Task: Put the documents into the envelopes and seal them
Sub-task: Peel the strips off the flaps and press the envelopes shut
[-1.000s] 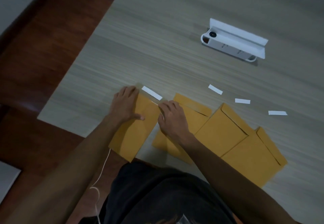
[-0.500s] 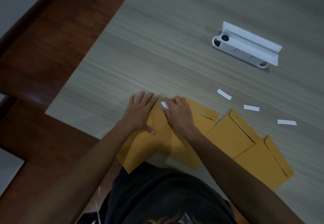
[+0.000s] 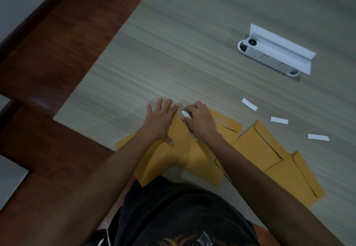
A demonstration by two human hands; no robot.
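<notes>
- The person's left hand point(image 3: 159, 119) lies flat with straight, spread fingers on the upper end of a brown envelope point(image 3: 173, 149), pressing it to the table point(image 3: 173, 53).
- The right hand point(image 3: 200, 122) sits just beside the left at the envelope's top edge, its fingers curled and pinching a small white strip point(image 3: 185, 114); only a bit of the strip shows between the fingers.
- The held envelope lies slanted near the table's front edge, its lower end reaching past the edge toward the person's dark shirt point(image 3: 173, 217).
- It overlaps a second envelope point(image 3: 229, 130) to its right, whose flap edge shows beyond the right wrist.
- Two further envelopes point(image 3: 258, 147) lie fanned out to the right, each overlapping the next, flaps toward the far side.
- Three loose white strips point(image 3: 279, 120) lie on the bare table beyond the fanned envelopes, well apart from each other.
- A white power strip point(image 3: 273, 53) with an upright white flap behind it sits farther back on the right of the table.
- No documents can be made out.
</notes>
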